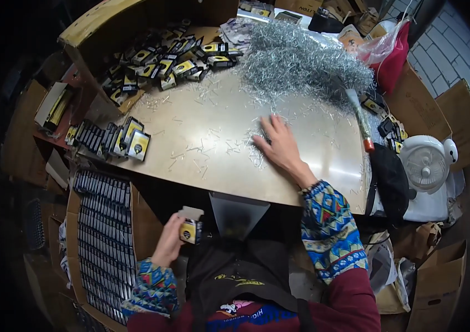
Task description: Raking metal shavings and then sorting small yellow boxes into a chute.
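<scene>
My left hand (170,241) is closed around a small black and yellow cardboard box (189,231) in front of the table's near edge. The box's pale top flap stands up. My right hand (280,145) rests palm down on the metal tabletop (191,113), fingers spread, among thin silvery nail-like pieces (254,157). More of these pieces lie scattered to its left. Beyond its fingertips rises a large heap of the same silvery pieces (301,61). Nothing shows gripped in the right hand.
Flat black and yellow boxes (163,61) pile up at the back left. Several boxes (108,138) stand in a row at the left edge. Below, a carton (102,238) holds packed rows. A brush (361,122) and white fan (426,160) sit at the right.
</scene>
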{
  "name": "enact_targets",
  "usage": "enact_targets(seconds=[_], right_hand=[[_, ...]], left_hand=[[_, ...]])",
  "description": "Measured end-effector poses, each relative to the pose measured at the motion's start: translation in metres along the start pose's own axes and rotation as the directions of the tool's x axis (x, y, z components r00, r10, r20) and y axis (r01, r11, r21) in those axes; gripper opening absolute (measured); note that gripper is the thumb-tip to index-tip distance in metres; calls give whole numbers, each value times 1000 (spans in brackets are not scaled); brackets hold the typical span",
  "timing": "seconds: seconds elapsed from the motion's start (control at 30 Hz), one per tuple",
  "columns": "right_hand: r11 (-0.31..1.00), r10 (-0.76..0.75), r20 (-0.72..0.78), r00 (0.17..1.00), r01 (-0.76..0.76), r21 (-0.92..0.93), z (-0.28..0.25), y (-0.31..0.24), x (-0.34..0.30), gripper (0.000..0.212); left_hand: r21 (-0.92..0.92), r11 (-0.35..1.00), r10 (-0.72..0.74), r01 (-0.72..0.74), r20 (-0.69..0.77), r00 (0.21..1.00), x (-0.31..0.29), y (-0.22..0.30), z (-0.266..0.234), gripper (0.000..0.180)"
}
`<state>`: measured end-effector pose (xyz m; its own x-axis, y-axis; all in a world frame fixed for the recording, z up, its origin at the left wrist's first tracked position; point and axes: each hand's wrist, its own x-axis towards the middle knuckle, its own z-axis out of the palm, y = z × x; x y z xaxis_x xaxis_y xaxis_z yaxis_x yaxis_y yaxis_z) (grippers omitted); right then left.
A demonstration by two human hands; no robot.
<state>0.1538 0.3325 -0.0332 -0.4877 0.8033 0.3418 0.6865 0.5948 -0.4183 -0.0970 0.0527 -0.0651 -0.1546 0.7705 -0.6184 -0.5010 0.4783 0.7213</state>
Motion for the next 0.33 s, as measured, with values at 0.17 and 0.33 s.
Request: enact_targets(seconds=[0.17, 0.33], right_hand=[[990, -110, 139, 984, 121, -78, 29, -57, -27, 51], [989, -129, 134, 983, 137, -50, 30, -90, -79, 53]], left_hand=[[349, 937, 12, -29, 52, 999, 10, -70, 15, 23], [254, 959, -170, 123, 173, 970, 14, -98, 31, 29]])
